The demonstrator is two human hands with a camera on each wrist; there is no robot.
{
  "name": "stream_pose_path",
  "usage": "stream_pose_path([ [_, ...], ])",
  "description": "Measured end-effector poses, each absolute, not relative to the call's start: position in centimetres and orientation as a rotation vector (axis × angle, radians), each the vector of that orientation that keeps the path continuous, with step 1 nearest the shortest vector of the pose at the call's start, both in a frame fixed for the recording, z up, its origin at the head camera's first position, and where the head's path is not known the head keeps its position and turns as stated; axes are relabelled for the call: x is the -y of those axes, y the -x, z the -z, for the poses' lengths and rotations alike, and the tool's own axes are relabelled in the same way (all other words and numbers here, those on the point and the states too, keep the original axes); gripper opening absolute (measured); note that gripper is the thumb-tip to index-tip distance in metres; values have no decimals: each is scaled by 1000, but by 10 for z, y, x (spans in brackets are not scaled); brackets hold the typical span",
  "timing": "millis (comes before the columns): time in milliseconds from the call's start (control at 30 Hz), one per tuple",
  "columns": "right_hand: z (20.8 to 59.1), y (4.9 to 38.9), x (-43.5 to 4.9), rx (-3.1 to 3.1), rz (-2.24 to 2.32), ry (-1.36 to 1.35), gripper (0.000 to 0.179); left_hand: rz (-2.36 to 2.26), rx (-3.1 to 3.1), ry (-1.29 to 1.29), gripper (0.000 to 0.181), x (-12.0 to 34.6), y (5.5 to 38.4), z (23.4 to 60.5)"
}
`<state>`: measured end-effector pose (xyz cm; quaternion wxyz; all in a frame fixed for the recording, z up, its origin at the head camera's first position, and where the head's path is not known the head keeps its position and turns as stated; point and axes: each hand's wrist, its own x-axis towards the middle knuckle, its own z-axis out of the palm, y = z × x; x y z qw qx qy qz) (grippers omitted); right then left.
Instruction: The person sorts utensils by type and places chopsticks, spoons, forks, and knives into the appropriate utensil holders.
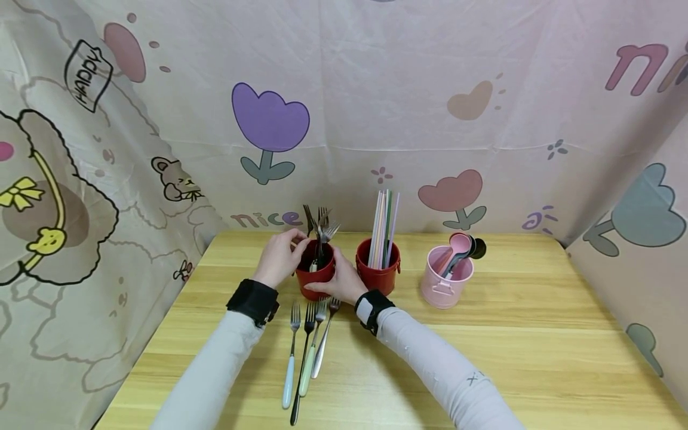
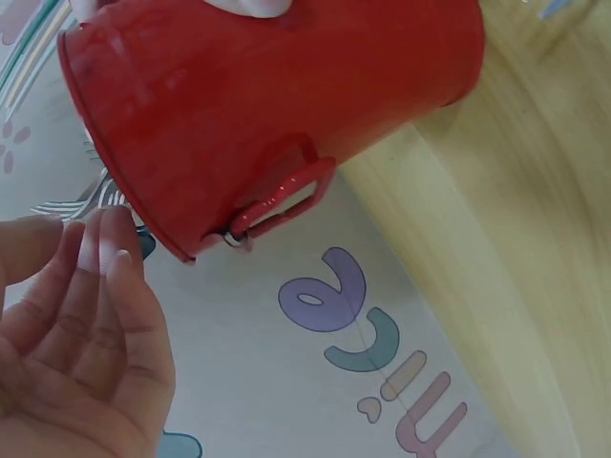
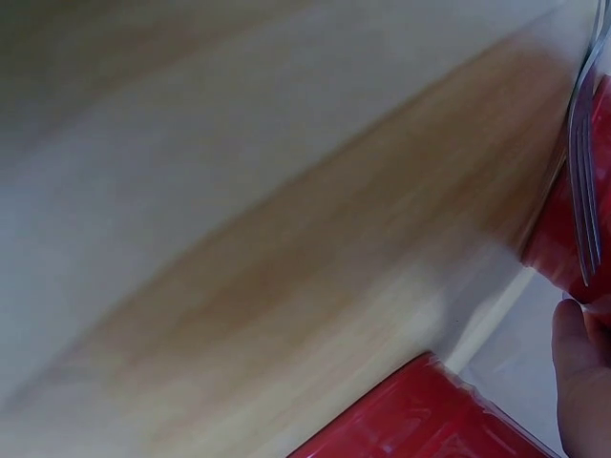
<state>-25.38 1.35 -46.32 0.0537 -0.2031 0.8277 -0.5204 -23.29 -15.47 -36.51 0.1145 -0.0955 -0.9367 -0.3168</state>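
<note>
A red bucket (image 1: 315, 278) stands upright with several forks (image 1: 322, 226) in it, tines up. My right hand (image 1: 344, 279) grips this bucket, its thumb across the front and the palm on the right side. My left hand (image 1: 280, 255) is at the left of the rim, close to the forks. In the left wrist view, the left hand's loosely bent fingers (image 2: 95, 286) and thumb come near the tines, with nothing plainly held between them. Several more forks (image 1: 309, 352), with blue, green, black and silver handles, lie in front of the bucket.
Another red bucket (image 1: 378, 276) of upright straws (image 1: 383, 230) stands just right of my right hand. Farther right is a pink bucket (image 1: 444, 290) with spoons (image 1: 461, 246). Behind the wooden table (image 1: 510, 358) hangs a printed cloth (image 1: 365, 89).
</note>
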Motion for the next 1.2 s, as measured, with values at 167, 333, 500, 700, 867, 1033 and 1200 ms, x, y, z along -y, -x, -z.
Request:
stream_pose_path([
  [167, 463, 253, -13, -2520, 1583, 620, 98, 909, 2736, 275, 21, 161, 226, 368],
  [333, 463, 253, -13, -2527, 1587, 616, 98, 881, 2734, 266, 20, 167, 217, 371],
  [500, 463, 253, -12, -2520, 1589, 606, 98, 849, 2737, 251, 18, 176, 206, 375],
  [700, 462, 252, -13, -2534, 1583, 591, 94, 811, 2752, 237, 15, 184, 192, 380],
  [867, 461, 250, -13, -2543, 1576, 586, 94, 756, 2769, 246, 14, 189, 179, 382],
  [1033, 462, 249, -12, -2544, 1578, 582, 94, 696, 2823, 249, 14, 192, 166, 388],
  [1200, 462, 250, -12, -2544, 1581, 594, 95, 670, 2891, 235, 16, 195, 154, 394],
])
